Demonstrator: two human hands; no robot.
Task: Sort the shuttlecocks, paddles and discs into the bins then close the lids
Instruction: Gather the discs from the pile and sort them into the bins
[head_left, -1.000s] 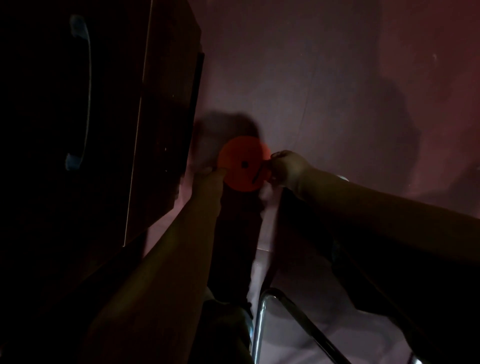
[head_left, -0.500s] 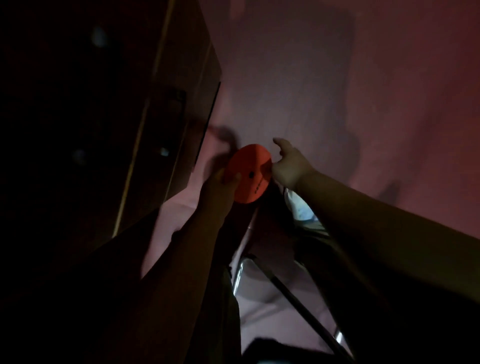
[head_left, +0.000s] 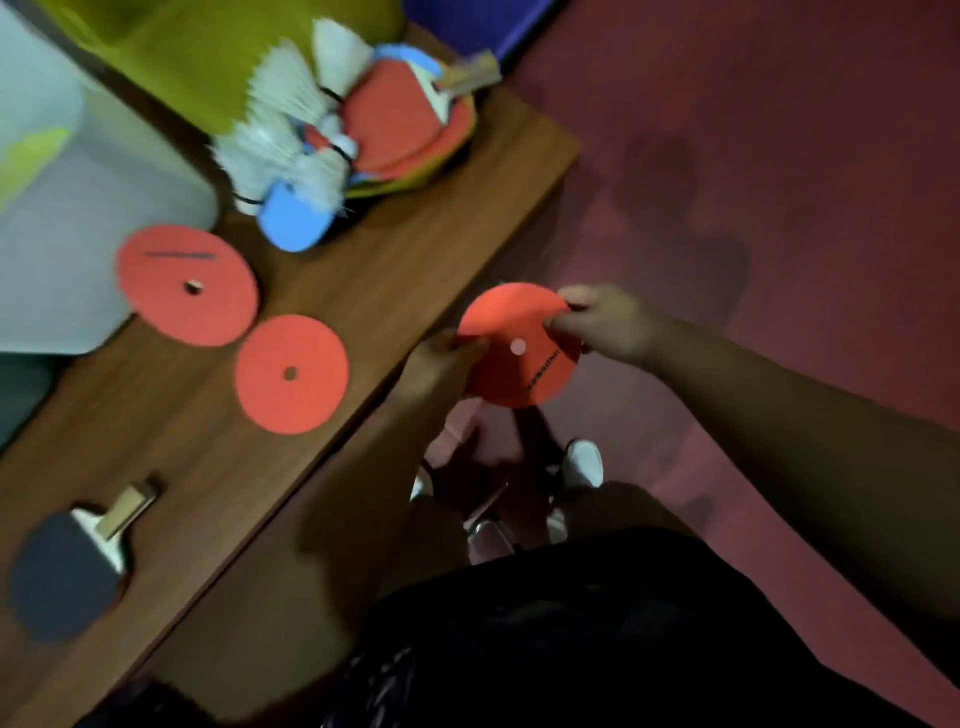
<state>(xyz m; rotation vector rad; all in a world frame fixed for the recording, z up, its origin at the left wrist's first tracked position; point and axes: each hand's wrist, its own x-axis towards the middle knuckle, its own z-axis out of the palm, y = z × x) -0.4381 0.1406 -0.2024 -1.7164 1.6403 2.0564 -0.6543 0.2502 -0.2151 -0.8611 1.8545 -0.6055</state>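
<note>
Wooden table (head_left: 363, 291), orange disc (head_left: 519, 345) pinched between left hand (head_left: 439, 364), right hand (head_left: 605, 325)

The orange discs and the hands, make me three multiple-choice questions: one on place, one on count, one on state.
1. Where is the dark-faced paddle?
A. On the wooden table's near end
B. In the green bin
C. On the floor

2. How many orange discs lie flat and alone on the bare table?
A. One
B. Two
C. Four

3. How is the held disc kept up?
A. Resting on the table
C. By the left hand alone
B. Pinched by both hands past the table edge

Answers: 1 A, it lies on the wood at lower left. 2 B, one disc beside another. 3 B, left hand and right hand each grip an edge.
</note>
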